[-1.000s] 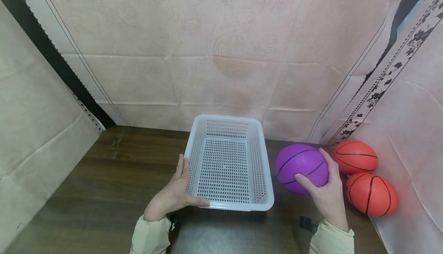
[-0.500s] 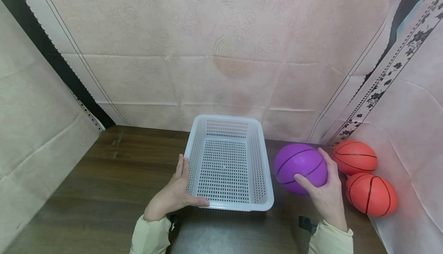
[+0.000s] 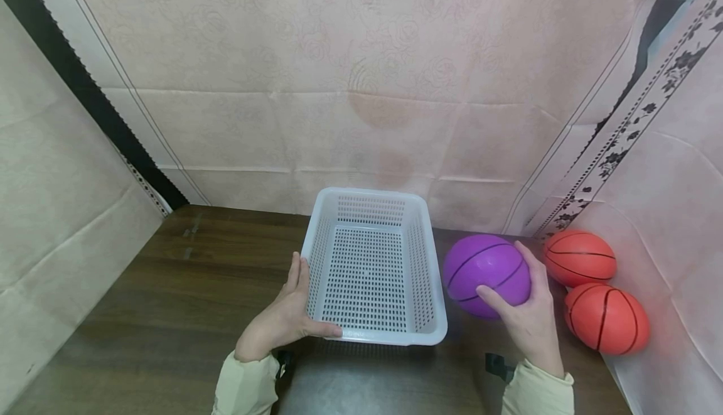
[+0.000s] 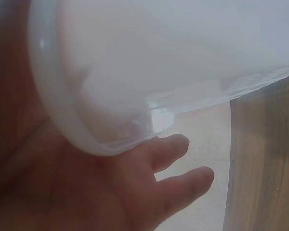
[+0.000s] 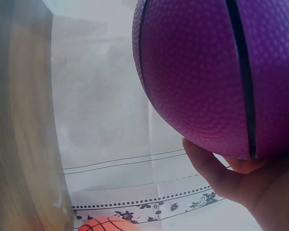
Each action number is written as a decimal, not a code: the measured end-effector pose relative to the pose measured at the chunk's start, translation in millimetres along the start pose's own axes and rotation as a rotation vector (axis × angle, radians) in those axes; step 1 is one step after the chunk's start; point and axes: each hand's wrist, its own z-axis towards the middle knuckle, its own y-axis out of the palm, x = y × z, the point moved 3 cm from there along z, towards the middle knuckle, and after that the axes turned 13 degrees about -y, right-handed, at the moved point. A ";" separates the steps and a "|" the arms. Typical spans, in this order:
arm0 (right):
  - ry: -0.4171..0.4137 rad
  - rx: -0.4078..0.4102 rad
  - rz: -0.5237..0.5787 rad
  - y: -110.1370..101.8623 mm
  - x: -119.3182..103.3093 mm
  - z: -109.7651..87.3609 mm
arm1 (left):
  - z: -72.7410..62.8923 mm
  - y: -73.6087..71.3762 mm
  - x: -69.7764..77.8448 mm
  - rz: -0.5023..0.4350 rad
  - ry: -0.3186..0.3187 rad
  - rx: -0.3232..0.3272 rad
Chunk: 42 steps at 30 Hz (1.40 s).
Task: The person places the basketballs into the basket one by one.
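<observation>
A white perforated plastic basket (image 3: 369, 264) stands on the wooden table with nothing inside. At its near left corner is my left hand (image 3: 285, 317): straight fingers lie along the left side and the thumb rests on the front rim. In the left wrist view, two of its fingers (image 4: 185, 185) stick out beyond the translucent wall. To the right of the basket, my right hand (image 3: 528, 314) grips a purple mini basketball (image 3: 486, 274) from its right side, thumb in front. The right wrist view shows the pebbled purple ball large, with fingers against its underside in that view.
Two orange-red mini basketballs (image 3: 607, 318) sit against the cloth wall at the table's right side, one behind the other. Pale cloth walls (image 3: 361, 120) enclose the back and both sides. Brown tabletop (image 3: 141, 314) stretches left of the basket.
My right hand and the purple basketball have shifted slightly left toward the basket, away from the orange-red balls. My left hand and the basket have stayed in place.
</observation>
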 end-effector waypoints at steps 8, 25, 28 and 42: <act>-0.023 0.010 -0.013 2.1 -3.0 0.3 | -0.2 -0.5 0.1 0.003 -0.003 0.008; -0.028 -0.059 0.047 11.4 -11.0 0.2 | 0.5 -0.8 1.5 0.001 -0.012 0.007; -0.038 -0.069 0.053 13.2 -12.0 0.1 | 0.6 -0.7 1.4 0.000 -0.011 0.007; -0.050 -0.085 0.056 17.4 -16.0 -0.3 | 0.0 -0.4 0.5 -0.004 -0.007 0.003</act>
